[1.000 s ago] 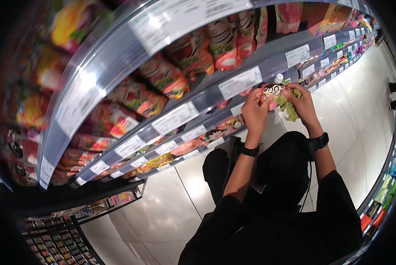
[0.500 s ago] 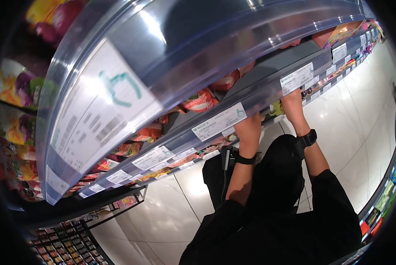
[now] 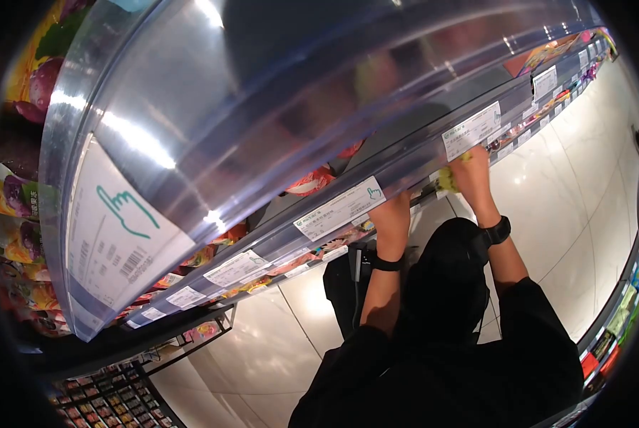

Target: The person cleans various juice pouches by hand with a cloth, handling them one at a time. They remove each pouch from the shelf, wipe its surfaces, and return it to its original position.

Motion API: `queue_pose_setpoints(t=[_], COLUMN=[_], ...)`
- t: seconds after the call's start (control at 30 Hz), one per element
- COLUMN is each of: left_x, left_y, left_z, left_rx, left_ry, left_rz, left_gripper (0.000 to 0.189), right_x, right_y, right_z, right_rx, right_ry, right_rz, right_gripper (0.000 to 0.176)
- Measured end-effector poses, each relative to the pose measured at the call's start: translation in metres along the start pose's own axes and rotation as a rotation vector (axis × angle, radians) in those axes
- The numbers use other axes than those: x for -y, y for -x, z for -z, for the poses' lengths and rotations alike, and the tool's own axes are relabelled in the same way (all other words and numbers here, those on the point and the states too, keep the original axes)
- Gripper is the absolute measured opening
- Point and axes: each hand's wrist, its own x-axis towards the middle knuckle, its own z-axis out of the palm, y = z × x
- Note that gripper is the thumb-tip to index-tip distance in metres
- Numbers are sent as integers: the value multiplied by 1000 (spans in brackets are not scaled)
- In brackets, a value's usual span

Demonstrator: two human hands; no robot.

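My left hand [image 3: 391, 217] reaches in at the lower shelf's front edge, beside a price label [image 3: 337, 208]. Its fingers are hidden by the edge, so I cannot see what they touch. Farther right, my right hand [image 3: 473, 177] is closed, with its fingers curled just under another price label [image 3: 472, 131]. A yellow-green packet [image 3: 446, 180] shows at its left side and appears gripped, though most of it is hidden. Dark bands circle both wrists.
A clear plastic shelf front [image 3: 262, 85] with a large label [image 3: 123, 232] bulges close to my head. Red packets [image 3: 311, 182] lie on the shelf below. Pale floor tiles [image 3: 540, 192] stretch to the right. Another stocked shelf [image 3: 622, 314] stands at the far right.
My view has shifted slightly, so the shelf labels sit farther left. The yellow-green packet has moved a little right relative to the shelf, closer into my right hand. My left hand is slightly lower.
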Motion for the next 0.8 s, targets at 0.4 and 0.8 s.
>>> queue_pose_setpoints(t=[0.4,0.8], left_x=[7,-19], left_y=[11,23], left_z=[-7,-1], left_rx=[-44,141], left_ry=[120,370], left_rz=[102,123], left_gripper=[24,22], right_x=[-45,12], right_y=[-44,9], right_z=[50,71], right_rx=[-234,-313], right_ry=[152,-184], right_rz=[-72,-139], right_gripper=[40,15])
